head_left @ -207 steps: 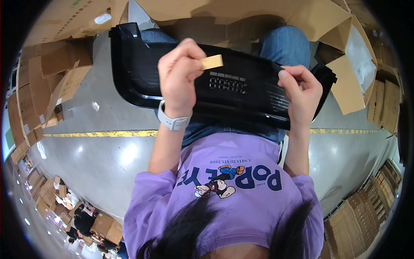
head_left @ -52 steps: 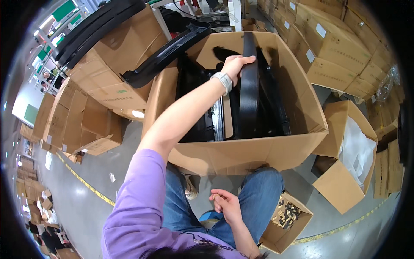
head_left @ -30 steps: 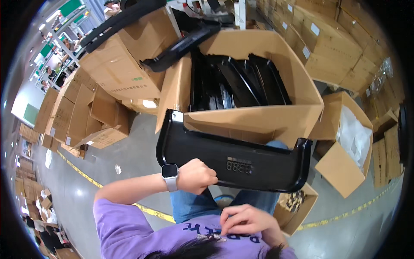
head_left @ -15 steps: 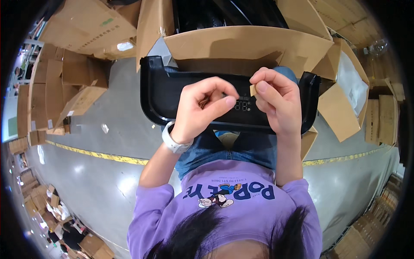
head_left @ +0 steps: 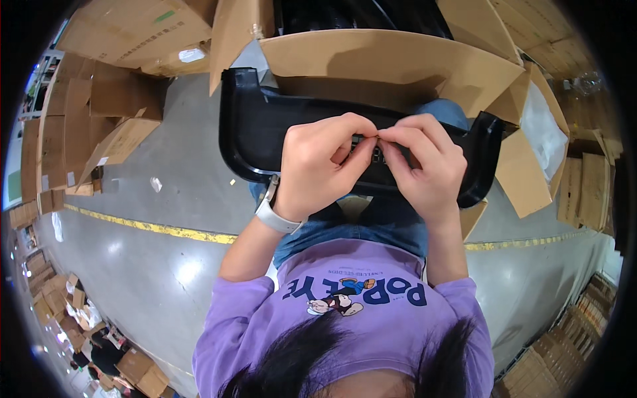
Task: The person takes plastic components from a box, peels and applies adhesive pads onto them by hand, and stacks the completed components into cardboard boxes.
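Note:
A black plastic panel (head_left: 255,136) with a rim and raised corners lies across my thighs. Light digit-shaped markings (head_left: 377,156) show near its middle, partly covered by my fingers. Over the panel my left hand (head_left: 322,162), with a white watch band (head_left: 277,219) at its wrist, is closed in a pinch. My right hand (head_left: 428,162) pinches too, and the fingertips of both hands meet. The small tan piece that my right fingers held half a second ago is almost wholly hidden between them.
Just beyond the panel stands an open cardboard box (head_left: 391,63) holding glossy black parts (head_left: 361,16). Another open carton (head_left: 521,166) with a white liner is at the right. More cartons (head_left: 126,99) stand at the left. A yellow line (head_left: 159,229) crosses the grey floor.
My hands have come together: the left moved right, and its fingertips now touch the right hand's fingertips. The small tan piece has gone from sight between them. The panel's right side sits slightly tilted.

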A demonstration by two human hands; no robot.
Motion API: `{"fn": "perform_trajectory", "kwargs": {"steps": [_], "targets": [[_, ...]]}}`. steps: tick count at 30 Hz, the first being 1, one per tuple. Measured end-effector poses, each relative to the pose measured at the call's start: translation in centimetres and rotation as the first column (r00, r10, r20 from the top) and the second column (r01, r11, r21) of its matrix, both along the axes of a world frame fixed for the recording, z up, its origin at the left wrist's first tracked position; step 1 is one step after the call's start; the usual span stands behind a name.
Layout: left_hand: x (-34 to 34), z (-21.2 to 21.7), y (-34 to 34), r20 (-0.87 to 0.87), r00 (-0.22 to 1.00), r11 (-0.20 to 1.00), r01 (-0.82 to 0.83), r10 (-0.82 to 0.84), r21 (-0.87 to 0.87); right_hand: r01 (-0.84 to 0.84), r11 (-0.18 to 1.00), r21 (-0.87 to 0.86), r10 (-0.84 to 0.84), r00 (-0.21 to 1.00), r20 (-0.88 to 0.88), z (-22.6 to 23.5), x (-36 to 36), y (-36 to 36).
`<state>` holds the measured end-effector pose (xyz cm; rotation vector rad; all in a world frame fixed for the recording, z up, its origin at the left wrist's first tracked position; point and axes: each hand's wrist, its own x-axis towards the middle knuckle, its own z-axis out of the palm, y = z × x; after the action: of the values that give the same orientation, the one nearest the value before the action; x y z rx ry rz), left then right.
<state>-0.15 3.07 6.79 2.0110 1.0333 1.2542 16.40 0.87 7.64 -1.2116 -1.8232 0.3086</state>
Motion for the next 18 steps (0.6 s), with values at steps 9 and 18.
{"fn": "perform_trajectory", "kwargs": {"steps": [9,18], "targets": [[-0.5,-1.2,-1.1,0.581,0.814,0.695,0.413,0.009,-0.589,-0.012,0.975,0.224,0.017,1.0,-0.017,-1.9,0.2,-0.3],[0.5,-2.0,-1.4,0.526,0.85,0.749,0.335,0.022,-0.572,-0.019,0.945,0.326,0.016,1.0,0.012,-3.2,0.4,-0.5]]}}
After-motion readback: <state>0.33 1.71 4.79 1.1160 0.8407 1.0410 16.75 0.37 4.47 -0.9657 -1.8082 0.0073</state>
